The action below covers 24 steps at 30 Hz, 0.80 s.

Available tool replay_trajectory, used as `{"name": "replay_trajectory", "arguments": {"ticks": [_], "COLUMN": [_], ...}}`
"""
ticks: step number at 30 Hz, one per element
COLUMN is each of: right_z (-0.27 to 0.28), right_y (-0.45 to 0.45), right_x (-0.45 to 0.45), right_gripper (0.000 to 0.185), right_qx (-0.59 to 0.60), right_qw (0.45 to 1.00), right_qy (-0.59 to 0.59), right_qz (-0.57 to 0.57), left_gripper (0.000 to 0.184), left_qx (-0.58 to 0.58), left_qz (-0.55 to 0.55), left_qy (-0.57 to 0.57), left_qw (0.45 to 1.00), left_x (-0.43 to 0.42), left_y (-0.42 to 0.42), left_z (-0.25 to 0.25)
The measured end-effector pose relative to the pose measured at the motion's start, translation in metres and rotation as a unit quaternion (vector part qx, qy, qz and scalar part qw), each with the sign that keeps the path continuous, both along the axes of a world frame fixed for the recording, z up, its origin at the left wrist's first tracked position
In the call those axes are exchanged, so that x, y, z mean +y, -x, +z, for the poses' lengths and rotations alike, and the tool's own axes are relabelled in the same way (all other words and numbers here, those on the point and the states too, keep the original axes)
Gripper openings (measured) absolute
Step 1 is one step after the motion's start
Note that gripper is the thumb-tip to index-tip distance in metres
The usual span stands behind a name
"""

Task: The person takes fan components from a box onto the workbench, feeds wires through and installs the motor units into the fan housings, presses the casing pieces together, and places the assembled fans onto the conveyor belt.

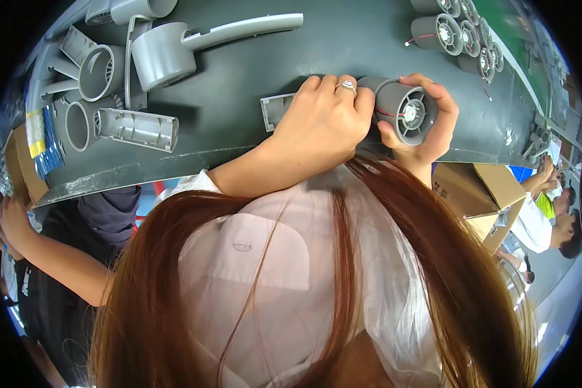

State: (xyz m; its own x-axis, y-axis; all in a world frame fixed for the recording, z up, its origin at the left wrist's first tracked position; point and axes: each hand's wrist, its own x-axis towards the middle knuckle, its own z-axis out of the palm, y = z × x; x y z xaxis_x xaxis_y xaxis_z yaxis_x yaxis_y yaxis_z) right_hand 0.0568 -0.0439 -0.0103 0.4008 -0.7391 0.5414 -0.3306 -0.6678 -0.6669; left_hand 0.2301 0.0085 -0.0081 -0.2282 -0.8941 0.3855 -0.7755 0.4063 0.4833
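Note:
Fingers curled and ringed, my left hand (326, 116) is closed around the left side of a grey plastic housing (376, 83), whose far side it largely hides. The thumb and fingers of my right hand (436, 116) are wrapped round a grey cylindrical fan unit (412, 115) with a spoked end, a white centre and a red wire. This unit sits against the housing, its open end facing me. From under my left hand juts a grey rectangular shell piece (275, 111); whether it joins the housing is hidden.
On the dark table (239, 71), a grey housing with a long handle (165, 55), open cylinders (100, 72) and a handle shell (139, 128) lie left. Several fan units (441, 33) stand far right. A cardboard box (478, 191) sits below the right edge; other people are on both sides.

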Motion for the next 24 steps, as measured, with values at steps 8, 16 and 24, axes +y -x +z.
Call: {"name": "replay_trajectory", "arguments": {"ticks": [8,16,24], "right_z": [0.001,0.029,0.026], "right_y": [0.0,0.009,-0.005], "right_x": [0.0,0.016,0.034], "right_gripper": [0.08,0.084,0.066], "right_qx": [-0.006,0.161,0.111], "right_qw": [1.0,0.983,0.98], "right_qy": [-0.011,0.05,0.029], "right_qz": [0.011,-0.071,-0.162], "left_gripper": [0.016,0.022,0.018], "left_qx": [-0.008,-0.034,-0.049], "left_qz": [-0.007,-0.024,-0.037], "left_qy": [0.026,-0.007,0.028], "left_qw": [1.0,0.999,0.998], "left_x": [-0.002,0.004,0.003], "left_y": [0.0,0.0,-0.001], "left_z": [0.001,0.002,0.004]}}
